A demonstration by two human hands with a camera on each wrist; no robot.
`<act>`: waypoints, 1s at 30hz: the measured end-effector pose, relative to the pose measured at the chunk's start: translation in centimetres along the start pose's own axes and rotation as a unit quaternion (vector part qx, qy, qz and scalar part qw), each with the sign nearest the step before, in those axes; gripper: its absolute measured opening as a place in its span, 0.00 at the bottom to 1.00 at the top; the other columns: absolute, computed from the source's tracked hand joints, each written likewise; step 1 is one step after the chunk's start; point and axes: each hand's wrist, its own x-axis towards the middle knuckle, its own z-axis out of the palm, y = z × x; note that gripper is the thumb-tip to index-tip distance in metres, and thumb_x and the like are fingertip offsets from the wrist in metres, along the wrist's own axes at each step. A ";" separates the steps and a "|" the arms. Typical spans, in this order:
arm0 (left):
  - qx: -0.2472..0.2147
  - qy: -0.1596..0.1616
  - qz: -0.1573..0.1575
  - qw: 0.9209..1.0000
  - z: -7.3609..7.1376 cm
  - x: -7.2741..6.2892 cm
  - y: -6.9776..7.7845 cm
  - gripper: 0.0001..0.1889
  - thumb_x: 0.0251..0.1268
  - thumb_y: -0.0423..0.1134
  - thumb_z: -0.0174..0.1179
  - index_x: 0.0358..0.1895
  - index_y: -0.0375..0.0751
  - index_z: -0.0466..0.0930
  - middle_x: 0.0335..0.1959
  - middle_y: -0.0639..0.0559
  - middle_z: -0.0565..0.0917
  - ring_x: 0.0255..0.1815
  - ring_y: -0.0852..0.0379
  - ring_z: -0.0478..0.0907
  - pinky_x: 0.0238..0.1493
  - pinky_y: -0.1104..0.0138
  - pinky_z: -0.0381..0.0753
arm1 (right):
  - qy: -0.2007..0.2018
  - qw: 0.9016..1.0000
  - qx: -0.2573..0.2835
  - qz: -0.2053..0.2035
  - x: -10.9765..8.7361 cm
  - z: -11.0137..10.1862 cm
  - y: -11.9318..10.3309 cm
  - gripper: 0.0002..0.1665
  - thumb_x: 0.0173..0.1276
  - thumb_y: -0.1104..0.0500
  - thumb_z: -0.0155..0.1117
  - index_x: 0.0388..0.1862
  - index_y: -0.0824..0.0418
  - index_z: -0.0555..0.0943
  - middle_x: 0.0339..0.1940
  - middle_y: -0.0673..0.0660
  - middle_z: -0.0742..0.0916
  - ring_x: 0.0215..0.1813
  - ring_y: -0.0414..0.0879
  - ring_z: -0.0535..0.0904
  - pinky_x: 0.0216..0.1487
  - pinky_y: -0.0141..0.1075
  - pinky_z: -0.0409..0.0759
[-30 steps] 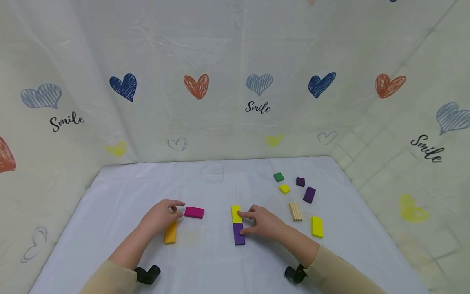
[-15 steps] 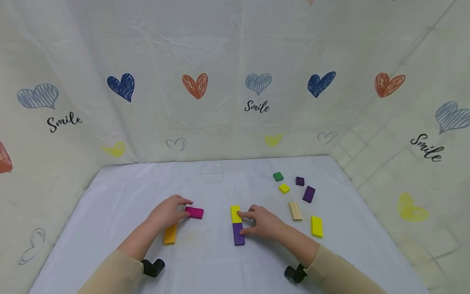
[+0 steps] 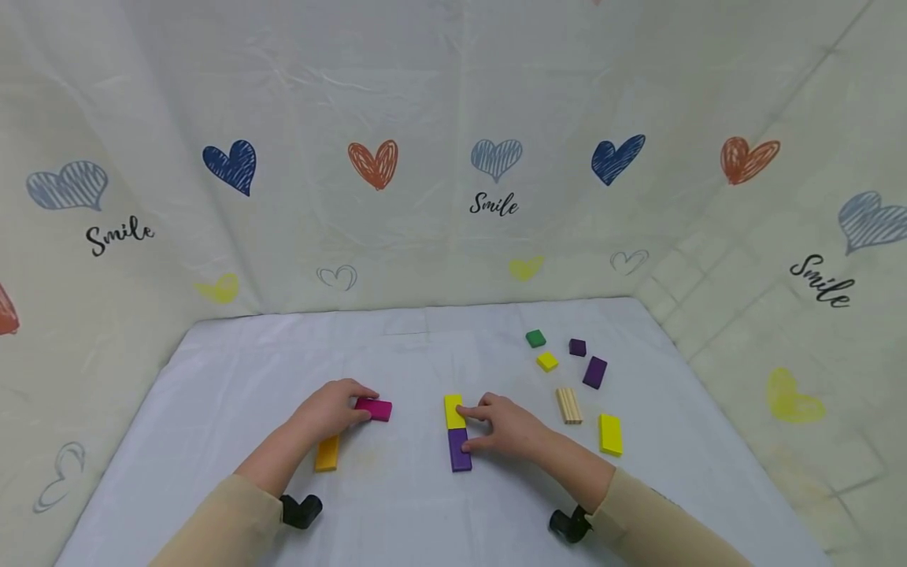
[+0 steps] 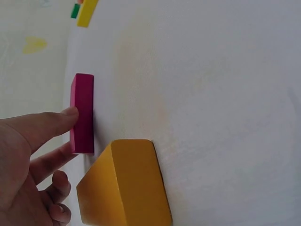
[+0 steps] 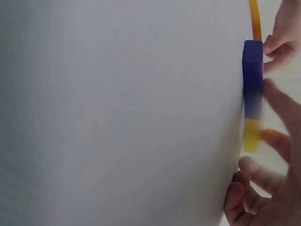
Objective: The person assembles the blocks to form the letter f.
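Note:
My left hand (image 3: pixel 331 408) pinches a magenta block (image 3: pixel 379 410) by its left part, thumb on the near side and index finger on the far side. The left wrist view shows the thumb pressed against that magenta block (image 4: pixel 83 115). Just below this hand an orange block (image 3: pixel 327 455) lies lengthwise, its far end hidden by the hand. In the middle, a yellow block (image 3: pixel 453 411) and a purple block (image 3: pixel 460 452) lie end to end in a line. My right hand (image 3: pixel 506 428) touches both from the right, extended index finger on the yellow one, thumb on the purple one.
At the right lie a green block (image 3: pixel 535 339), a small yellow block (image 3: pixel 547 361), a small dark purple block (image 3: pixel 577 347), a longer dark purple block (image 3: pixel 595 372), a bare-wood ridged piece (image 3: pixel 569 405) and a larger yellow block (image 3: pixel 611 435). A heart-printed curtain (image 3: pixel 425 244) rises behind the table.
My left hand has moved right from the orange block to the magenta block and taken it between thumb and index finger. The right hand stays on the yellow and purple blocks.

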 end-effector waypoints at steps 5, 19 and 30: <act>0.000 -0.004 0.008 1.000 0.2 0.2 -0.2 0.18 0.61 0.40 0.69 0.55 0.57 0.85 0.53 0.52 0.81 0.52 0.51 0.75 0.53 0.53 0.80 | 0.001 1.000 -0.001 0.001 0.1 0.2 0.2 0.40 0.55 0.35 0.74 0.67 0.40 0.77 0.43 0.47 0.77 0.42 0.42 0.71 0.42 0.35 0.75; 0.033 -0.001 0.034 0.999 -0.2 0.1 0.0 0.16 0.60 0.41 0.70 0.52 0.58 0.86 0.50 0.54 0.81 0.52 0.52 0.73 0.51 0.57 0.79 | 0.002 1.000 -0.002 0.004 0.2 0.1 0.0 0.40 0.55 0.36 0.74 0.67 0.40 0.77 0.43 0.47 0.77 0.42 0.42 0.71 0.42 0.35 0.75; 0.051 0.006 0.043 0.998 -0.3 0.0 0.2 0.16 0.57 0.41 0.73 0.50 0.58 0.86 0.44 0.56 0.81 0.46 0.54 0.71 0.42 0.63 0.77 | 0.001 1.000 -0.003 0.006 0.2 0.1 0.0 0.39 0.55 0.36 0.74 0.67 0.40 0.77 0.43 0.47 0.77 0.42 0.42 0.71 0.41 0.35 0.75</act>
